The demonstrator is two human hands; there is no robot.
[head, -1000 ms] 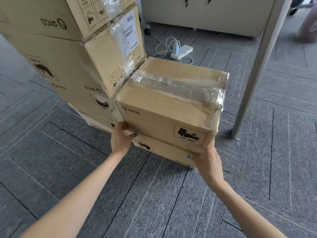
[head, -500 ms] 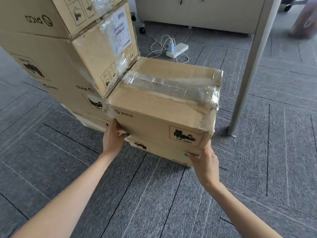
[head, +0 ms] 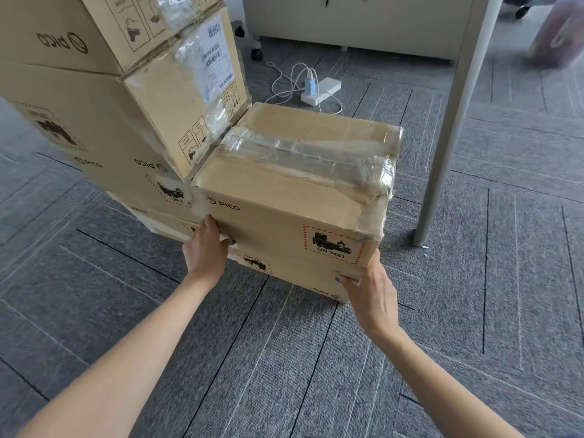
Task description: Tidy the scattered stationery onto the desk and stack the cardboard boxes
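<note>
Taped box sitting on flat box, touching tall stack. Left hand, right hand gripping its bottom front corners. Looking stiff, maybe heavy; tape slick, so bare bottom edges seeming best hold.

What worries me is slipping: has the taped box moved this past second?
No. Against the desk leg, the taped box keeps the same gap and angle.

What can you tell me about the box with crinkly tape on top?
The taped box is brown cardboard, closed, with wrinkled clear tape across its top. Its front shows a PICO logo and a red-dashed UN 3481 label. It sits on a flatter box, its left side against the tall stack. The left hand grips its lower left corner, the right hand its lower right.
</note>
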